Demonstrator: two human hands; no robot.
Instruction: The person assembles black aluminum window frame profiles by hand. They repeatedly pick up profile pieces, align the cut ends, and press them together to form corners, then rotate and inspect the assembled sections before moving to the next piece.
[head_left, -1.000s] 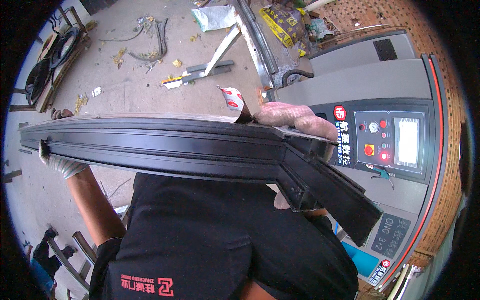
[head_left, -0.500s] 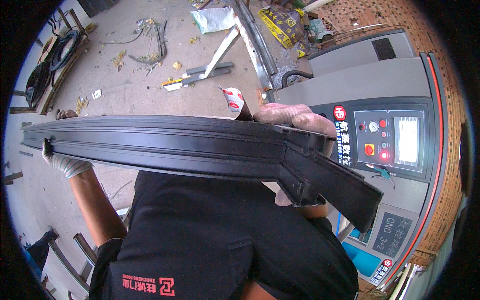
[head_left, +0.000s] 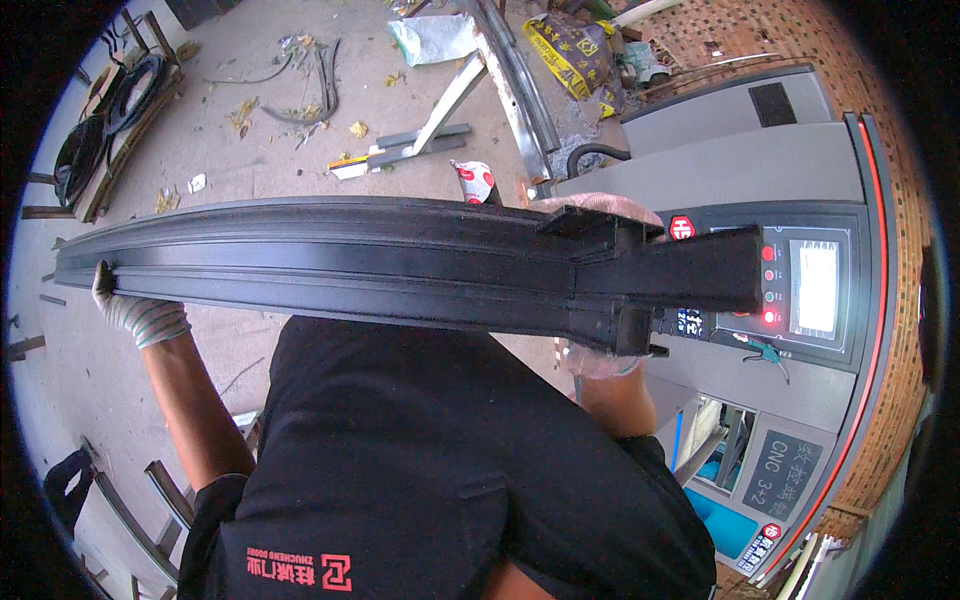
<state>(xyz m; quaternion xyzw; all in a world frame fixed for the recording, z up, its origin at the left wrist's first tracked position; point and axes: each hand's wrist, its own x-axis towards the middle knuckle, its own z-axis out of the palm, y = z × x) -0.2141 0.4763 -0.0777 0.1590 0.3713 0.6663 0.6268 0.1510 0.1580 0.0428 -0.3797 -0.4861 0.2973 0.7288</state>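
A long black profile bar (head_left: 340,255) lies across the view in front of my body, its grooved face toward me. At its right end a notched bracket-like part and a flat black tongue (head_left: 700,268) stick out over the machine's panel. My left hand (head_left: 145,315), in a pale striped knit glove, is closed on the bar's lower edge near the far left end. Gloved in pinkish knit, my right hand (head_left: 615,205) wraps the right end from behind; the bar hides most of it. A red-and-white film strip (head_left: 476,182) peels up from the top edge.
A grey machine (head_left: 730,165) with a lit screen (head_left: 813,286) stands at the right, with a teal air gun (head_left: 768,355) on its front. Metal profiles (head_left: 520,100), a black-and-yellow sack (head_left: 570,60) and rubber scraps (head_left: 325,90) lie on the floor beyond. Coiled black strips (head_left: 135,95) sit far left.
The bar has rolled and its right end has swung up, so the tongue now points level to the right instead of down. Both hands have kept hold of it.
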